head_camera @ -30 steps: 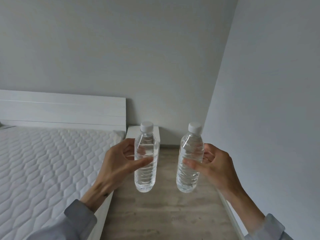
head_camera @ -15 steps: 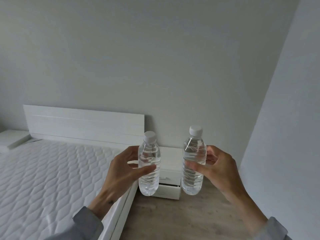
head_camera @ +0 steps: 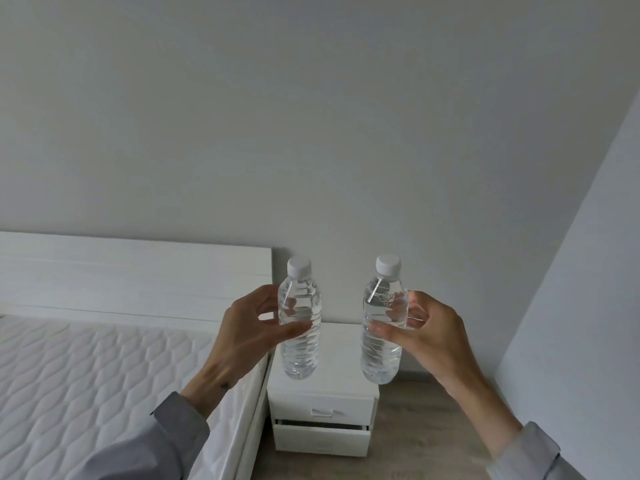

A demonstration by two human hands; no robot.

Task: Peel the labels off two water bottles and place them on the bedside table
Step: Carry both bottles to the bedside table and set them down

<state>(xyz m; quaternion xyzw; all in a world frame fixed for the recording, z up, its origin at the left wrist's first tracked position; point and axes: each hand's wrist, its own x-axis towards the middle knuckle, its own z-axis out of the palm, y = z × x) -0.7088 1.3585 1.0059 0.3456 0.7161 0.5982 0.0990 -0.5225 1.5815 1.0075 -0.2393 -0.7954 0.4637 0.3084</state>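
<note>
My left hand (head_camera: 247, 332) grips a clear water bottle (head_camera: 300, 348) with a white cap, held upright in the air. A second clear bottle (head_camera: 381, 344) with a white cap stands upright in my right hand (head_camera: 429, 332). No label shows on either bottle. Both bottles hang above the white bedside table (head_camera: 341, 344), which stands between the bed and the right wall. Their bases are a little above its top.
A bed with a quilted white mattress (head_camera: 90, 375) and a white headboard (head_camera: 131, 275) fills the left. The bedside table has two drawers (head_camera: 322, 438), the lower one slightly out. Wooden floor (head_camera: 422, 431) lies to the right, with grey walls behind and on the right.
I have come closer to the bedside table, which now sits larger and right under the bottles. Both hands keep the same grip on the upright bottles.
</note>
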